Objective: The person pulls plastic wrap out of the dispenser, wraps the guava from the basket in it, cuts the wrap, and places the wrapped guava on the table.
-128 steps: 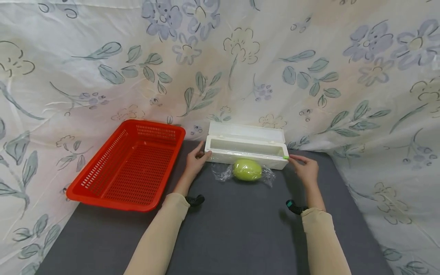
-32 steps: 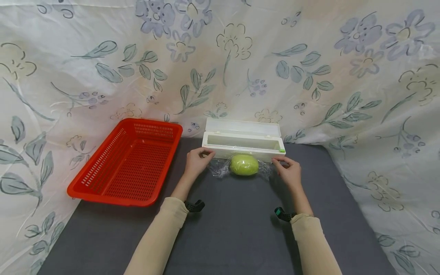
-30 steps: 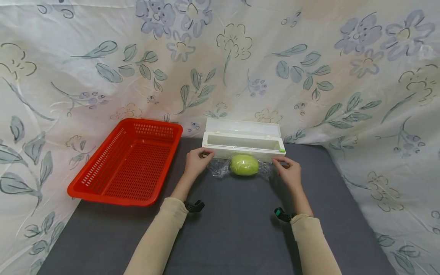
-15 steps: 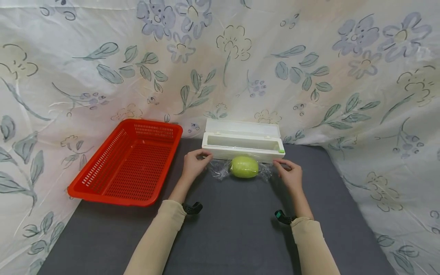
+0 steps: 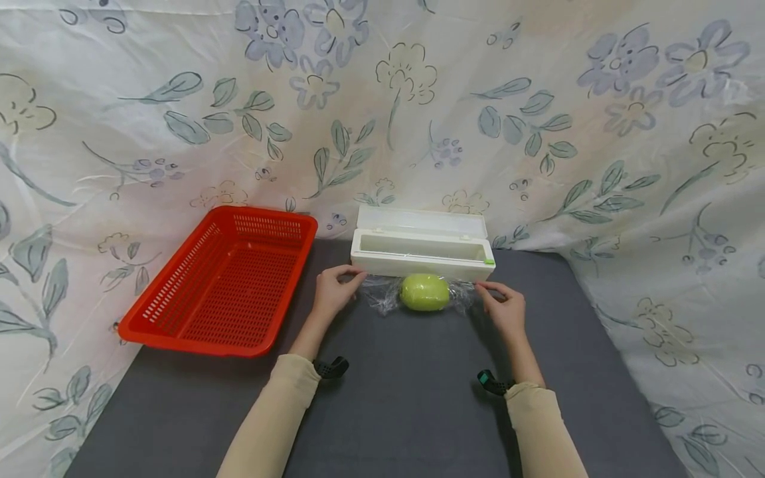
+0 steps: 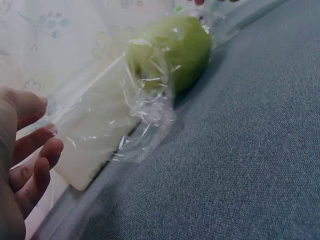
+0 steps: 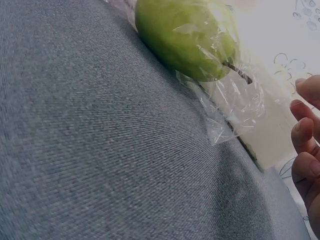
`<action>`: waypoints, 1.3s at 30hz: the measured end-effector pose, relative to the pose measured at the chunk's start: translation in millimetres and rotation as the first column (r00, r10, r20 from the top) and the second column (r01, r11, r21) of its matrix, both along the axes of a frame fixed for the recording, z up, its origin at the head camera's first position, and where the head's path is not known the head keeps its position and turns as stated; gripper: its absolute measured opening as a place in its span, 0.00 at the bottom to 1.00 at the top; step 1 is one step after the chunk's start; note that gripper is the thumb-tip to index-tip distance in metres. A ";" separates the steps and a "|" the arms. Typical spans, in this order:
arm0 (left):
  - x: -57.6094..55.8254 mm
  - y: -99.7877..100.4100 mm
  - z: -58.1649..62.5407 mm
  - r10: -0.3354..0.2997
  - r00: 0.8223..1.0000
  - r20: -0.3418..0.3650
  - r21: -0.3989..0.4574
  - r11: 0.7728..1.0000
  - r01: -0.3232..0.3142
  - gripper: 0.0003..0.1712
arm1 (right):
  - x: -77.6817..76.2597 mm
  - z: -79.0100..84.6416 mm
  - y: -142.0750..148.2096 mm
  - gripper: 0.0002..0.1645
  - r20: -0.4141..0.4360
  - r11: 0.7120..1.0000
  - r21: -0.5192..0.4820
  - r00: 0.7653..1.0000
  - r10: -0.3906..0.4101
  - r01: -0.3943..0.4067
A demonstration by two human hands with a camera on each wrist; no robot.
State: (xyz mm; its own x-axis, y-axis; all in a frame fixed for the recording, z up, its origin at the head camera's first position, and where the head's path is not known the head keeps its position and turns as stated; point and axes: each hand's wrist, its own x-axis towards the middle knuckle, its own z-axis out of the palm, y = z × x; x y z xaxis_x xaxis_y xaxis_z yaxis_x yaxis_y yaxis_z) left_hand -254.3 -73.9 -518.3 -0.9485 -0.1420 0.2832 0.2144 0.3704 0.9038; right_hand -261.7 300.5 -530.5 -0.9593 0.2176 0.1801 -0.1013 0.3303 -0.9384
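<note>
A green pear (image 5: 425,293) with a dark stem lies on the table, wrapped in clear cling film (image 7: 232,100) that bunches at both its ends. Behind it stands a white cling film dispenser (image 5: 421,265), its lid raised and a small green slider at the right end. At the left, my left hand (image 5: 335,289) pinches the film's edge between thumb and forefinger. My right hand (image 5: 505,309) pinches the film's other side, right of the pear. Film stretches between the hands along the dispenser's front. In the left wrist view it reaches the left fingertips (image 6: 50,130).
A red plastic basket (image 5: 287,299) with slotted walls sits on the left of the dark grey table (image 5: 412,398). A floral curtain (image 5: 418,119) hangs right behind the dispenser. Each wrist wears a black strap with a camera.
Both hands have left the dispenser's ends and come nearer me, beside the pear. Over the last second they drew the film slightly forward; the left hand shifted a little left. The pear moved slightly nearer.
</note>
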 end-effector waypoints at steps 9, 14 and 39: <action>7.6 0.4 -1.4 -0.032 0.999 0.021 -0.036 0.999 0.033 0.08 | 3.8 -4.6 -0.1 0.12 -0.026 1.000 -0.011 1.000 0.017 -0.017; 13.1 0.2 -0.3 -0.055 0.998 -0.010 -0.029 0.998 0.055 0.08 | 11.0 -4.0 2.9 0.12 -0.051 0.999 -0.031 0.998 0.022 -0.023; 16.5 3.8 -17.8 -0.074 0.997 0.015 -0.574 0.816 0.069 0.05 | 12.5 -26.3 9.9 0.06 -0.077 0.839 0.539 0.988 0.137 -0.075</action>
